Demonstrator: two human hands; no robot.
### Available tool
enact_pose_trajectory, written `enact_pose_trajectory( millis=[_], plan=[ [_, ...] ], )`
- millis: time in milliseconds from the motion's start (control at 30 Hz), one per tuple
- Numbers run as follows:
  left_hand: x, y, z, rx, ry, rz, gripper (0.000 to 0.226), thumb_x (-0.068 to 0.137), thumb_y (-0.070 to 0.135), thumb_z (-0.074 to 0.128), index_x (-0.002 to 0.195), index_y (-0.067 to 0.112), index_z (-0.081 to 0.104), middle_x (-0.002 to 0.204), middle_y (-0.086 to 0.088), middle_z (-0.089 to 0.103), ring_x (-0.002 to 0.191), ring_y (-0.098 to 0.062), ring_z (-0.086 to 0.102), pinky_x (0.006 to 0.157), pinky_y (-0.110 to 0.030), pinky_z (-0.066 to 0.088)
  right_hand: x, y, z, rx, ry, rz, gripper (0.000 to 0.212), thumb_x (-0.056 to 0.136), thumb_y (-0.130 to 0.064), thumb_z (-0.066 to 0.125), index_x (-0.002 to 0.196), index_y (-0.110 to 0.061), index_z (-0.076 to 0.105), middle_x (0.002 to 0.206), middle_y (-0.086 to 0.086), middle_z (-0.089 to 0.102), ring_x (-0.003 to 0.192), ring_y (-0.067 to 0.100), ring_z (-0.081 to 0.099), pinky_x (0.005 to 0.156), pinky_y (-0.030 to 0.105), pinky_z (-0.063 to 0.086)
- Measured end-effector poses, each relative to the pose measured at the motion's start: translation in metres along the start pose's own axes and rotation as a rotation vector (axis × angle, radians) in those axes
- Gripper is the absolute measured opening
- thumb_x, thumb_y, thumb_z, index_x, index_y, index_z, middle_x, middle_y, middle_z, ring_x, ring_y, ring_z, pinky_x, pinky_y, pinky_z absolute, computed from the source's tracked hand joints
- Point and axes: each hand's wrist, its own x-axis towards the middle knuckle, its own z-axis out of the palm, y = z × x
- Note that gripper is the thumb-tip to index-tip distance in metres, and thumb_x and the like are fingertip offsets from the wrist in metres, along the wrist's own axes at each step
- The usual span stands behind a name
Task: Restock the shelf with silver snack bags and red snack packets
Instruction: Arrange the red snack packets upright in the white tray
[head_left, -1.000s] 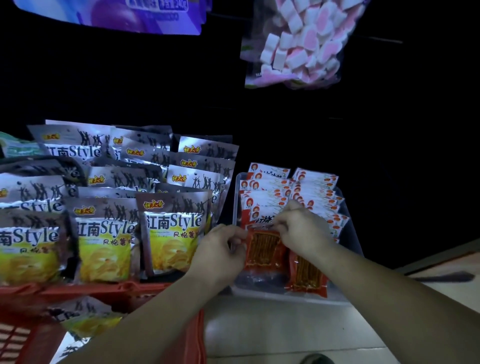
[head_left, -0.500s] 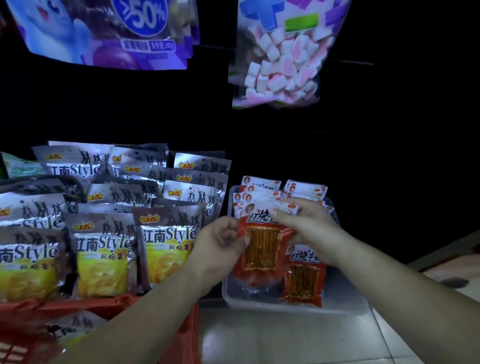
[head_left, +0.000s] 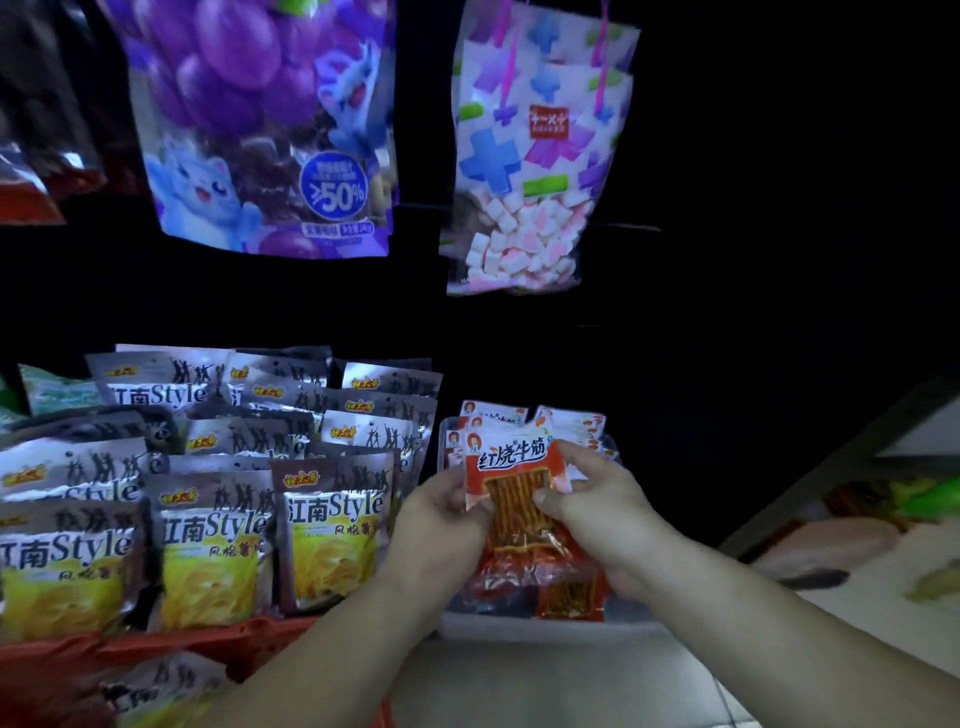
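**Desk:** What are your hands on?

**Operator:** Both are on one red snack packet, which I hold upright over the clear tray. My left hand pinches the packet's left edge. My right hand grips its right side, with the thumb lying across the window where the brown sticks show and the fingers curled behind the upper corner.

**Desk:** Where are the other reds?

**Operator:** They are in the same tray. The rear packets stand at the back, and their white headers show above and beside the one I hold. The front packets lie flat beneath my wrists. My hands cover the middle, so I cannot tell how many there are.

**Desk:** And the silver ones?

**Operator:** The silver snack bags are just left of the tray. They lean back in rows, one behind another, with their yellow panels facing me. The nearest right-hand bag almost touches my left hand. In front of the rows, at the bottom of my view, is the rim of a red basket. A loose silver bag lies inside it, dim and blurred.

**Desk:** Anything overhead?

**Operator:** Two bags hang above. A purple grape bag with a blue cat and a 50% badge hangs over the silver rows. A marshmallow bag printed with coloured crosses hangs over the tray, and pink-and-white pieces show through its lower half. Everything behind them is dark. At the far right there is a pale surface with shapes I cannot make out.
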Motion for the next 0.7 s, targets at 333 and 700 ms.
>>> enact_pose_trajectory(
  millis=[333,700],
  plan=[
    [-0.048,0.006,-0.015,-0.041,-0.017,0.062,0.076,0.086,0.007,0.080,0.149,0.029,0.045,0.101,-0.002,0.073,0.083,-0.014,0.075,0.063,-0.031,0.061,-0.058,-0.026,-0.008,0.137,-0.025,0.059,0.031,0.094,0.003,0.066,0.114,-0.020,0.068,0.095,0.002,0.080,0.087,0.024,0.076,0.081,0.049,0.060],
    [-0.040,0.013,-0.008,0.064,-0.057,0.271,0.046,0.089,0.027,0.077,0.130,0.039,0.060,0.120,0.017,0.070,0.112,0.001,0.065,0.091,-0.021,0.055,-0.040,-0.026,0.010,0.258,-0.287,0.130,0.027,0.097,-0.007,0.056,0.118,-0.007,0.072,0.115,0.021,0.073,0.095,0.031,0.072,0.078,0.040,0.057]
  ],
)
